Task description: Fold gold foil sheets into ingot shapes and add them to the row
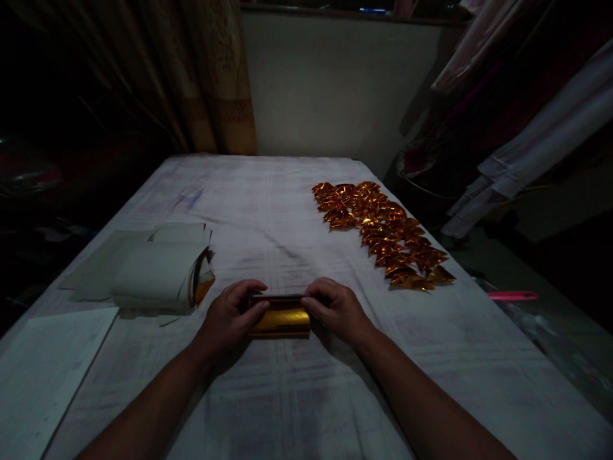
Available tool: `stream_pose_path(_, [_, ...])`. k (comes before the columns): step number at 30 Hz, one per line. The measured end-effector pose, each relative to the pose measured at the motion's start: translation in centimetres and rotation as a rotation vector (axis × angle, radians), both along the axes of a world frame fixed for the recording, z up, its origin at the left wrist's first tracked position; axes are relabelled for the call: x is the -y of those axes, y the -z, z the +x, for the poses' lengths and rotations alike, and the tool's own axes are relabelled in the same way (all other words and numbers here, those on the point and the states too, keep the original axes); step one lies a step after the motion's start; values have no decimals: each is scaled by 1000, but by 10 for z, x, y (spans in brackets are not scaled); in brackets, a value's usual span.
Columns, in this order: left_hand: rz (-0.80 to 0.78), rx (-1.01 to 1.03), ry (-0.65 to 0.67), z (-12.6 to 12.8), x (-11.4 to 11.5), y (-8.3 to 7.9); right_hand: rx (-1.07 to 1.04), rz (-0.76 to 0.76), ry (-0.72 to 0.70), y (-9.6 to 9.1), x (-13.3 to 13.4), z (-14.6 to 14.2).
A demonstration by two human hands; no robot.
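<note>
A folded strip of gold foil paper (282,317) lies on the white table (297,396) near its middle. My left hand (230,316) pinches the strip's left end, fingers curled over its top edge. My right hand (335,310) grips the right end the same way. Both hands press the strip down against the table. To the left lies a curled stack of paper sheets (158,275), white side up, with gold showing at the rolled edge.
Several folded gold foil pieces (383,233) lie in rows at the right of the table. A flat white sheet (43,370) lies at the near left. A curtain (215,76) hangs behind; hanging clothes (527,121) and a pink object (512,296) are at the right.
</note>
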State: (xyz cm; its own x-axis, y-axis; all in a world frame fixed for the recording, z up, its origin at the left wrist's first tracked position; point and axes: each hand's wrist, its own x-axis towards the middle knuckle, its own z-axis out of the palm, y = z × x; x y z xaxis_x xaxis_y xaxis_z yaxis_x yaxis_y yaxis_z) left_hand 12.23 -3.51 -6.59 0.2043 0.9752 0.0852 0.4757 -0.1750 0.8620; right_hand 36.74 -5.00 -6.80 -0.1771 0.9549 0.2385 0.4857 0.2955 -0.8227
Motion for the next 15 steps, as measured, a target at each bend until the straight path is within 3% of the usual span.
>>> stream_pose_path(15, [-23, 14, 13, -1, 0, 1, -22, 28, 8, 3, 1, -1])
